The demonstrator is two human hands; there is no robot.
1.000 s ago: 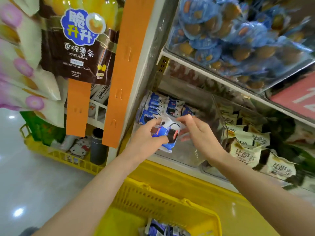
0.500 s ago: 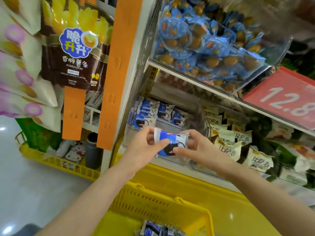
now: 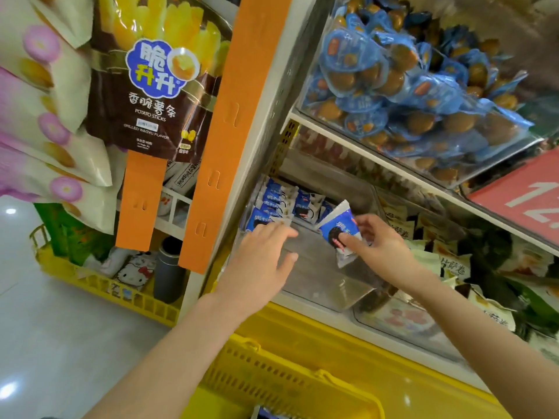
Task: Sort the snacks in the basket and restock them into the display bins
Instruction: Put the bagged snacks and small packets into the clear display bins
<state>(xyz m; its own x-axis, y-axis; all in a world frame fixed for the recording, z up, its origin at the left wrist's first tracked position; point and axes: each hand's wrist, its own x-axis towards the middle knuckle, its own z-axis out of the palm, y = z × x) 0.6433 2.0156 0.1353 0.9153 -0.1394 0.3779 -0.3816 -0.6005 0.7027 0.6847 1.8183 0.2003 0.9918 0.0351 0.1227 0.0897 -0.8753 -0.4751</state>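
My right hand [image 3: 376,247] pinches a blue and white cookie packet [image 3: 338,228] above the clear display bin [image 3: 317,276] on the lower shelf. A row of the same packets [image 3: 278,207] stands at the back left of that bin. Over the bin's front left part my left hand [image 3: 261,261] reaches with straight fingers toward that row and holds nothing. The yellow basket [image 3: 290,379] sits below my arms, with a blue packet just visible at the bottom edge.
The upper shelf holds a clear bin of blue-wrapped brown snacks [image 3: 408,86]. Cream packets [image 3: 453,261] fill the bin to the right. A red price sign [image 3: 529,201] hangs at right. Hanging chip bags [image 3: 151,77] and orange strips [image 3: 233,116] stand at left.
My left hand let go of the packet and moved left toward the packet row. My right hand alone now carries the packet, lifted over the bin. The view moved closer.
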